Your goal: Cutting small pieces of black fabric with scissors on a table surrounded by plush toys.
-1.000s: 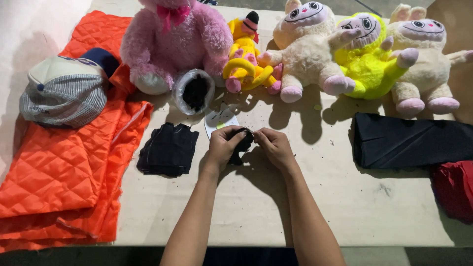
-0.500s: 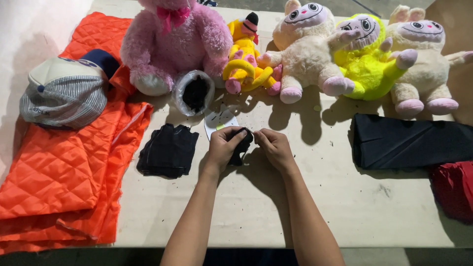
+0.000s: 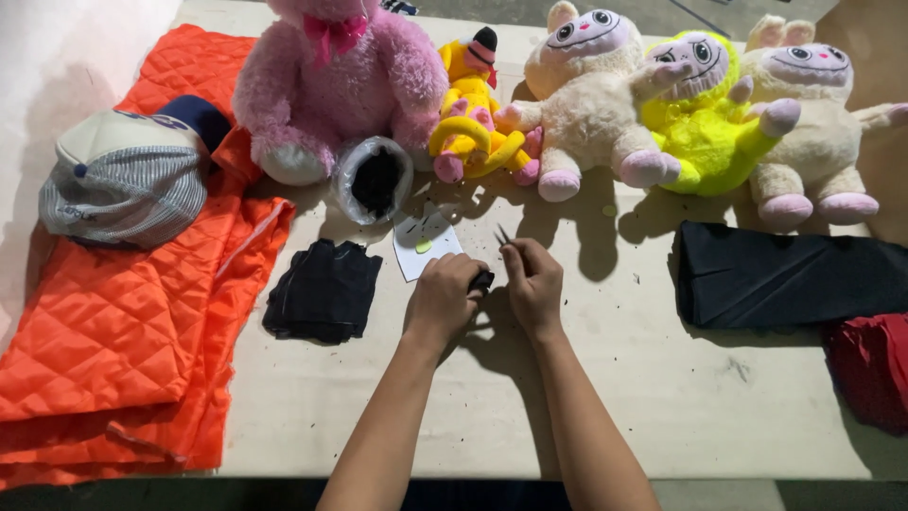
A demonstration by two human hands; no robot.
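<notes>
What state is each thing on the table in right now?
left hand: closed on small dark piece
right hand: pinching thin pointed tool
small dark piece: held between both hands
black cloth: folded, flat
orange quilted fabric: spread flat
cap: resting on fabric
plastic bag: open
pink plush: sitting upright

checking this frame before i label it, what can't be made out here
Head view, all of it:
- Small dark piece between left hand and right hand: mostly covered by fingers, kind unclear.
- Thin pointed tool in right hand: too small to identify.
- Red cloth: cut by right edge.
- Pink plush: head cut by top edge.
</notes>
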